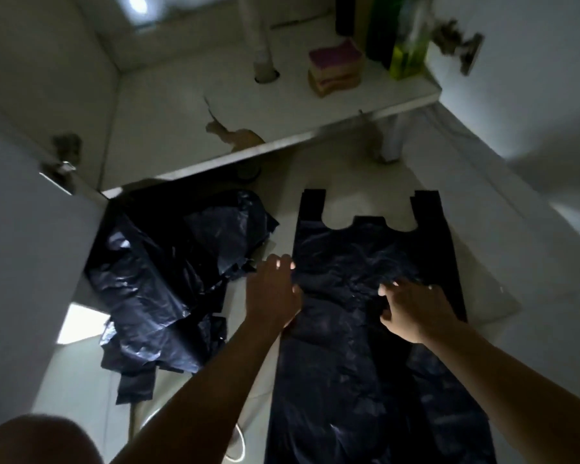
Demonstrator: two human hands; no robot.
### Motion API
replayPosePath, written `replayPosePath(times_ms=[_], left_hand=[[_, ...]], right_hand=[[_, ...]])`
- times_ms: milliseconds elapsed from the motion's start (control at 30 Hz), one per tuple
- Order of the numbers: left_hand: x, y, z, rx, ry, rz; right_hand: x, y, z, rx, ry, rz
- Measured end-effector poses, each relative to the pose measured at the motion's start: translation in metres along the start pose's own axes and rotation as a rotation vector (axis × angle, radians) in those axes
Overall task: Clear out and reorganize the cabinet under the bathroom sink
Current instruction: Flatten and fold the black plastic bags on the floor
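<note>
A black plastic carrier bag (355, 249) lies spread flat on the pale tiled floor, handles pointing toward the open cabinet (168, 105). My left hand (273, 289) rests flat on the bag's left edge with fingers stretched out. My right hand (412, 306) presses on the bag's middle, its fingers spread and slightly bent on the plastic. A crumpled heap of black bags (168, 272) sits to the left, by the cabinet's front edge.
Inside the cabinet stand a white drain pipe (263, 58), a stack of sponges (335, 67) and a green bottle (411, 45) at the back right. The cabinet door (21, 249) hangs open on the left. A cabinet leg (394, 139) stands ahead.
</note>
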State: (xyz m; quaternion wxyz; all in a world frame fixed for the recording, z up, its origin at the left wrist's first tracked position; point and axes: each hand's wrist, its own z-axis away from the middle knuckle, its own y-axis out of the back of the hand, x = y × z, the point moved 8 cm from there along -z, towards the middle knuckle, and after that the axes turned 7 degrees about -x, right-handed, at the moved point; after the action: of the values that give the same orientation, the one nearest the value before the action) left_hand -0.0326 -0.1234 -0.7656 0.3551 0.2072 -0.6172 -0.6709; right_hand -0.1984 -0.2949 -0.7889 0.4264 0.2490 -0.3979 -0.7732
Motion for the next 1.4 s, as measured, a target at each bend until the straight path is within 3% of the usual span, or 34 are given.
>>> replayPosePath(times_ms=[67, 233, 333, 433, 600, 700, 900, 1067, 1233, 1400], left_hand=[[-0.035, 0.035, 0.003, 0.151, 0.041, -0.057], [-0.118, 0.075, 0.037, 0.147, 0.249, -0.217], [-0.166, 0.098, 0.069, 0.271, 0.512, 0.228], [-0.207, 0.087, 0.074, 0.175, 0.743, 0.383], [-0.228, 0.072, 0.067, 0.084, 0.743, 0.452], [-0.219, 0.088, 0.075, 0.105, 0.745, 0.484], [-0.217, 0.13, 0.086, 0.18, 0.693, 0.332], [-0.236, 0.144, 0.092, 0.183, 0.694, 0.267], [-0.243, 0.155, 0.095, 0.185, 0.667, 0.238], [-0.237, 0.17, 0.099, 0.205, 0.687, 0.291]], right_hand=[[-0.03, 0.019, -0.005, 0.034, 0.09, -0.061], [-0.105, 0.046, -0.021, -0.007, 0.245, -0.297], [-0.159, 0.054, -0.031, -0.065, 0.278, -0.59], [-0.202, 0.056, -0.044, -0.099, 0.281, -0.882], [-0.237, 0.064, -0.06, -0.131, 0.169, -1.291], [-0.241, 0.062, -0.067, -0.176, 0.047, -1.462], [-0.238, 0.055, -0.068, -0.12, -0.102, -1.685], [-0.249, 0.056, -0.066, -0.127, -0.113, -1.771], [-0.248, 0.074, -0.065, -0.051, 0.034, -1.64], [-0.258, 0.092, -0.048, -0.069, 0.261, -1.174]])
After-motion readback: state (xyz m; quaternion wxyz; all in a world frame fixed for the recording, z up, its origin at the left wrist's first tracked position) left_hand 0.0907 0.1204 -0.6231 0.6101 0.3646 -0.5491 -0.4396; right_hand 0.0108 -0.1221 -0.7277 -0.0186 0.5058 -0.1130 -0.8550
